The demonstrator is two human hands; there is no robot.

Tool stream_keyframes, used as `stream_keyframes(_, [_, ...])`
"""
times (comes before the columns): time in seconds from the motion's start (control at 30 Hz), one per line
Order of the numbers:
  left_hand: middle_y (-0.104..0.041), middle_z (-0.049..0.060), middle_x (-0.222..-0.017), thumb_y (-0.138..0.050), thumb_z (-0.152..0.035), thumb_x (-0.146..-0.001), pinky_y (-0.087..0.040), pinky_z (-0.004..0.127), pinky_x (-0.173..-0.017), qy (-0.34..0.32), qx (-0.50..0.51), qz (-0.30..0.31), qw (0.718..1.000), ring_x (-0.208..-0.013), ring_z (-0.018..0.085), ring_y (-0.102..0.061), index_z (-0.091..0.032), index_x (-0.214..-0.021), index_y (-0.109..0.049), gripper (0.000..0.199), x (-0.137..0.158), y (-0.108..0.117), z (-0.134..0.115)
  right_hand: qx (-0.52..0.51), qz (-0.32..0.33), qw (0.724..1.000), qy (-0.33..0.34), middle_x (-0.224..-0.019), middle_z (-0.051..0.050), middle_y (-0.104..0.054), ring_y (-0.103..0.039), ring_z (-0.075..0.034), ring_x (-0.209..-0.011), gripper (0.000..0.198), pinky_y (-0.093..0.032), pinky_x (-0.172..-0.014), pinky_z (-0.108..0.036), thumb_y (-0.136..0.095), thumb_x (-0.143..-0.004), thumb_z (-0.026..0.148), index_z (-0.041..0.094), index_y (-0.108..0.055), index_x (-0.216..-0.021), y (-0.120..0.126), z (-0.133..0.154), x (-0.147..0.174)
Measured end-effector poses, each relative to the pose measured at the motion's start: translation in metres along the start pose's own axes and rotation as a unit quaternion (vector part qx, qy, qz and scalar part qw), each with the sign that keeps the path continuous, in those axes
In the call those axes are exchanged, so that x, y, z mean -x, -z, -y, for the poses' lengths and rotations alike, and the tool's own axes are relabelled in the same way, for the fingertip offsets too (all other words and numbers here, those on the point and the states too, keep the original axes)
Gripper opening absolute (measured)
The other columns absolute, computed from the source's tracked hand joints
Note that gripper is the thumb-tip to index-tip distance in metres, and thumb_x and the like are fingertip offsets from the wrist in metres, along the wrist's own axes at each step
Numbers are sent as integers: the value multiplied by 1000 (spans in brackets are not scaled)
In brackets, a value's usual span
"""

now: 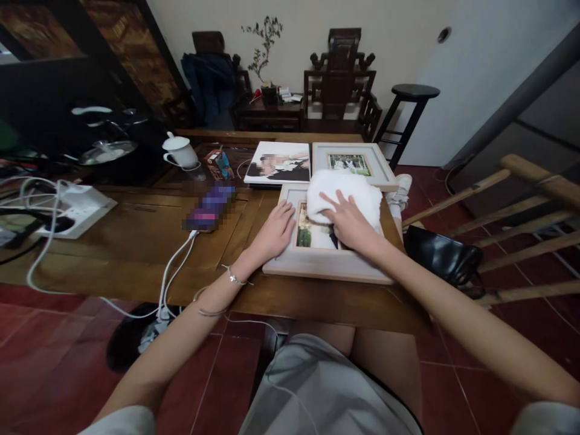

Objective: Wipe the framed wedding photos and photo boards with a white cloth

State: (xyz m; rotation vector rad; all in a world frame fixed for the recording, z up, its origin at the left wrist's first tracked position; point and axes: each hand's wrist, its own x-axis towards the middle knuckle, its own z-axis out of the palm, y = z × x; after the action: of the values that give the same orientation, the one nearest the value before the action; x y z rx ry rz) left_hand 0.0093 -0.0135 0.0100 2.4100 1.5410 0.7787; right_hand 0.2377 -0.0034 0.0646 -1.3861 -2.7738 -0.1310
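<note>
A pale wooden picture frame (326,261) with a small photo inset lies flat at the table's near right side. On its left border rests my left hand (275,231), fingers stretched out and lying on the edge. My right hand (348,220) grips a fluffy white cloth (369,196) and presses it against the frame, its fingers sunk into the fabric. The cloth hides the upper right of the frame and part of the photo. Just behind lie a second framed photo (321,158) and a white-covered photo panel (272,175).
A phone (211,206) with white cables lies left of the frame. Beyond it stand a juice carton (219,164), a lidded white cup (179,150) and a pot (109,158). A power strip (86,211) sits far left. A wooden chair (521,235) with a black bag stands right.
</note>
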Motion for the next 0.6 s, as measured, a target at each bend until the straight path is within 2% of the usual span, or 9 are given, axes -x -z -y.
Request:
stream_keyframes(0.1, [-52,20,-149,-35,-32,-103,-27,50,-124,-1,3,0,1000,-149,29,-35,-5,-136,-56,48,0,0,1,26,-27,999,-15,-167,-10,-25,-15,-48,-151,62,-23,-115,-74,-41,-82,-5,14,-59,-138,-4,-10,-21])
stream_keyframes(0.23, [-51,19,-151,-31,-35,-104,-26,51,-124,5,25,-14,1000,-149,28,-35,-7,-137,-56,50,0,-1,1,23,18,1000,-4,-166,-8,-30,-14,-52,-150,61,-21,-112,-79,-39,-85,-3,16,-60,-139,-1,8,-23])
stream_keyframes(0.4, [-48,18,-153,-25,-46,-105,-25,49,-124,30,73,-37,996,-149,26,-36,-7,-140,-53,59,1,-2,-6,-27,120,992,33,-165,-7,-31,-19,-53,-148,63,-26,-111,-77,-44,-80,-3,19,-63,-136,18,52,18])
stream_keyframes(0.5, [-50,16,-152,-22,-51,-105,-24,47,-125,54,120,-51,990,-149,25,-36,-10,-141,-52,62,-1,-1,-9,-60,120,986,102,-164,-5,-34,-22,-49,-149,57,-29,-113,-73,-45,-81,0,19,-66,-130,30,69,47])
stream_keyframes(0.6, [-51,12,-152,-18,-52,-106,-26,47,-124,112,195,-60,973,-147,25,-41,-15,-140,-55,62,-2,3,-13,-81,120,975,168,-164,-4,-35,-24,-45,-150,54,-30,-114,-70,-45,-82,1,19,-67,-128,35,78,60])
